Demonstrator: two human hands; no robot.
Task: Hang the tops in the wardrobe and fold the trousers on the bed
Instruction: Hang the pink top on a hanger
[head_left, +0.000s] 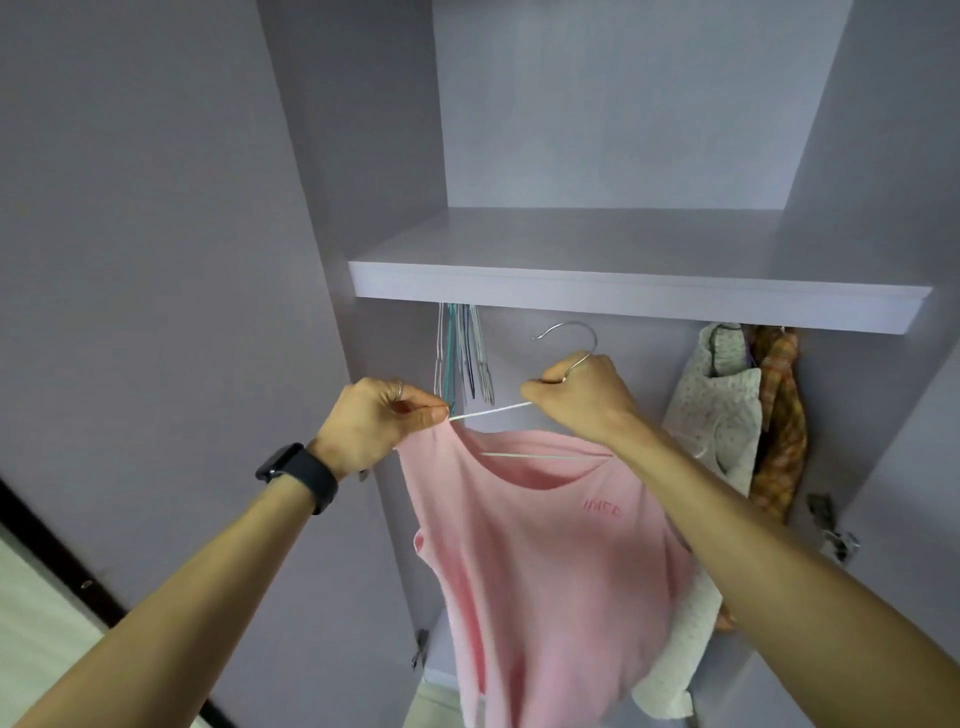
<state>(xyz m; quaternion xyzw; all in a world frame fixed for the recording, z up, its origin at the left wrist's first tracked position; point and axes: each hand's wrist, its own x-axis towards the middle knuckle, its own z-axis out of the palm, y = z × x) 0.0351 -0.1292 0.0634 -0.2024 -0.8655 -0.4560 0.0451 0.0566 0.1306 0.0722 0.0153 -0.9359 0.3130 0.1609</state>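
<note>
Pinching the left shoulder seam of a pale pink knit top (545, 551) against the tip of a thin white wire hanger (488, 411), the left hand (374, 418) has its grip closed on cloth and wire together. A slim silver ring (399, 388) sits on one of its fingers and a black smartwatch (298, 475) on its wrist. Just behind that hand, a bunch of bare wire hangers (462, 358) in white, teal and dark blue hangs close together under the lilac-grey wardrobe shelf (623, 293). The pink top hangs in front of the open wardrobe, below the shelf. The hanger's lower bar shows through its neckline, and its hem falls out of view at the bottom. Small raised letters in a darker pink (601, 508) run across the chest, but they are too blurred to read. The hanger's curved silver hook (569, 328) rises free in the air, below the shelf edge and resting on nothing. The right hand (576, 397) has its grip clenched round the hanger's neck just beneath that hook. Further right, a white top with a small floral print (722, 410) hangs beside an orange and brown checked garment (779, 415), the two touching. Metal door hinges (836, 540) show on the wardrobe's right side.
</note>
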